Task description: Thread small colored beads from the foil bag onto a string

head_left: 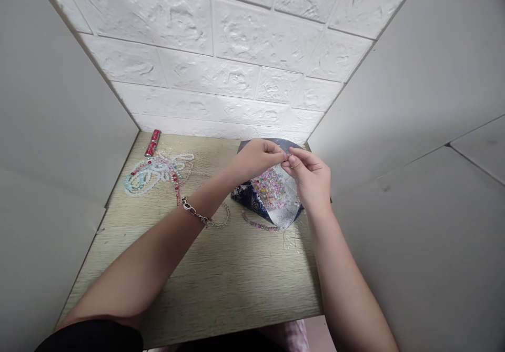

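**Fingertips Meeting Over a Tray of Beads**

No readable writing anywhere. Left hand point(256, 158) and right hand point(310, 176) pinched narrow, tips touching, something tiny between, too small to tell. Just beneath, far right on the table point(221, 273): one bead tray point(272, 191). Far left: one red tube point(152, 142), one heap of bead strings point(158, 174).

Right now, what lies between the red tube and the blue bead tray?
Head view: bare wooden tabletop separates the red tube and blue bead tray; the bead strands lie just below.

Two hands point(256, 158) point(310, 178), one bead tray point(252, 199), one red tube point(152, 142).
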### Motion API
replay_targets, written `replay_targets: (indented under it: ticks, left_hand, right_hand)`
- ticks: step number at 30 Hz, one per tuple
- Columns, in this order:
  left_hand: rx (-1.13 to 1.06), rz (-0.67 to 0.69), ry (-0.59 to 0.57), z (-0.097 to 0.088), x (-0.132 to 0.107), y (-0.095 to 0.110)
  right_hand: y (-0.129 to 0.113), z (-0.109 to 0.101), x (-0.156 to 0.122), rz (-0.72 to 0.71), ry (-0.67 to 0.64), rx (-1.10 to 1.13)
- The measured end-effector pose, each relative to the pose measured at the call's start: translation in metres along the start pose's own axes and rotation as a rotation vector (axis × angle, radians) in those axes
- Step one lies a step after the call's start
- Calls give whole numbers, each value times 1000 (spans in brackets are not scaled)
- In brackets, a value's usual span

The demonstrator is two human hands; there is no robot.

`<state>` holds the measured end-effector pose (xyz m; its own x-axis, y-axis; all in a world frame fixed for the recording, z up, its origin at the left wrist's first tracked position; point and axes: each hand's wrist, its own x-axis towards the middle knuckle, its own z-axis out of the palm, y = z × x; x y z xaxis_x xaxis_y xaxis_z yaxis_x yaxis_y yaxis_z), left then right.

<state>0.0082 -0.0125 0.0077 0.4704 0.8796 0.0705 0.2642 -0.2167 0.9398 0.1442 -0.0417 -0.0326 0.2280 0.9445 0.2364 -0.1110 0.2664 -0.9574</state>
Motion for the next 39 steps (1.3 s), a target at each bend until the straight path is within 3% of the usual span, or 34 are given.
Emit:
replay_targets:
  ticks: [7, 39]
  left_hand:
    - [3, 10, -16, -1, -1, 2]
    - [13, -3, -21, -2, 0, 0]
  right_hand:
    - [-5, 3, -4, -52, 19, -101]
    - [-1, 3, -4, -110, 5, -163]
